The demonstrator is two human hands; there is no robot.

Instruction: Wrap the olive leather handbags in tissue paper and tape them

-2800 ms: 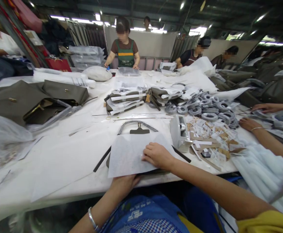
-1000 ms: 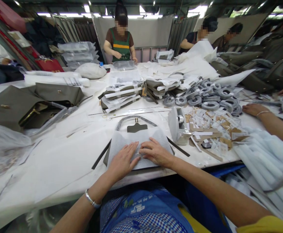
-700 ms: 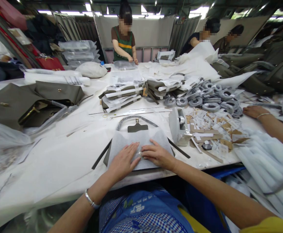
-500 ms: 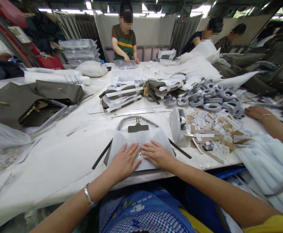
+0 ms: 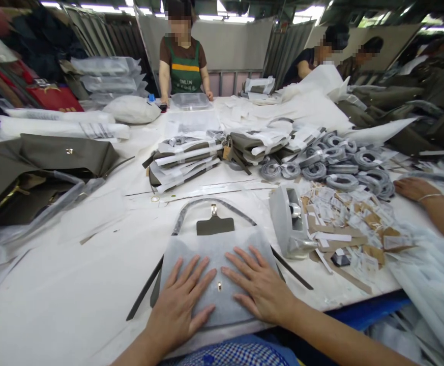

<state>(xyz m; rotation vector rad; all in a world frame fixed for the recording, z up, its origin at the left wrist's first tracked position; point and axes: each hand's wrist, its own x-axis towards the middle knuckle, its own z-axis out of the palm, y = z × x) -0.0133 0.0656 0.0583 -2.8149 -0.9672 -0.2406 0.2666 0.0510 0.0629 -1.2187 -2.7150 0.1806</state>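
Observation:
My left hand and my right hand lie flat, fingers spread, side by side on a white tissue sheet that covers an olive handbag at the table's near edge. A small metal stud pokes through the sheet between the two hands. The bag's olive clasp tab and its wrapped curved handle stick out beyond the sheet. Dark straps run out from both sides of the bag.
A grey tape dispenser stands right of the bag beside a heap of paper tags. Wrapped strap coils, stacked wrapped bag parts and olive bags lie further back. Another person's hand rests at right; workers stand at the far end.
My left hand came up from the table edge onto the sheet. Both hands have flattened and spread over the covered bag, and my view has moved closer and lower.

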